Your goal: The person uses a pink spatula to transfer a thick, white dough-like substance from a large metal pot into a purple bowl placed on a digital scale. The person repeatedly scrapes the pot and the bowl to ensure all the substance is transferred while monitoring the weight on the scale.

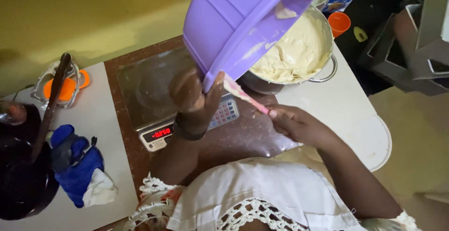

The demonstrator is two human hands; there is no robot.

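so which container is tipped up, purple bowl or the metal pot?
The purple bowl: the left hand holds it tilted over the metal pot, which sits upright on the table, full of pale batter.

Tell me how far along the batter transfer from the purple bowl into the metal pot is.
Mostly done, it seems: the metal pot already holds a thick mound of pale batter. In hand: the left hand tips the purple bowl over the pot, while the right hand works a pink spatula under its rim. Left: scraping out the rest; the bowl's inside is hidden.
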